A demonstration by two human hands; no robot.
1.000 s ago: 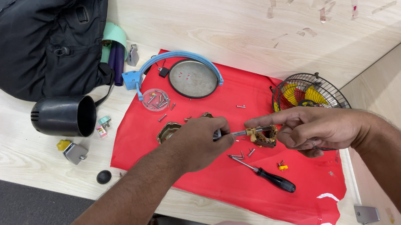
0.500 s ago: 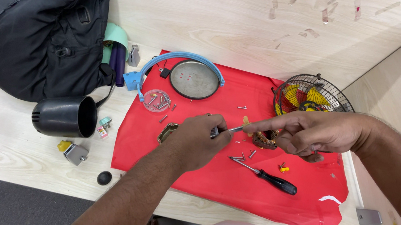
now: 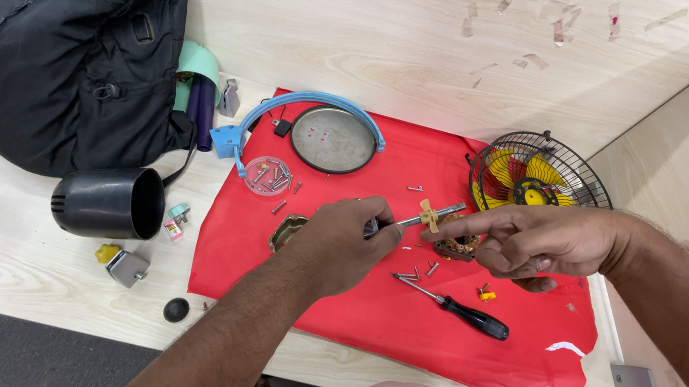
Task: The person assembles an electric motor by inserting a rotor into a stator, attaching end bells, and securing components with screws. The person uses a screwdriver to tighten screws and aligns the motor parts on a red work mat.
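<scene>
My left hand (image 3: 345, 241) grips a thin metal shaft (image 3: 424, 217) over the red mat (image 3: 382, 319). A small tan plastic piece (image 3: 428, 215) sits on that shaft. My right hand (image 3: 539, 242) reaches in from the right, its forefinger and thumb touching the shaft's far end by the tan piece. Under my right hand lies a brown copper-wound motor part (image 3: 452, 247), partly hidden. A round metal housing (image 3: 286, 232) peeks out beneath my left hand.
A black-handled screwdriver (image 3: 461, 310) and loose screws (image 3: 418, 271) lie on the mat. Behind are a wire fan cage with yellow blades (image 3: 537, 176), a round grey disc (image 3: 334, 139) in a blue bracket, a dish of screws (image 3: 269, 175), a black cup-shaped housing (image 3: 110, 201) and a black backpack (image 3: 59, 40).
Both hands have lifted slightly with the shaft, and the right fingers have slid along toward its tip. The other items have not moved.
</scene>
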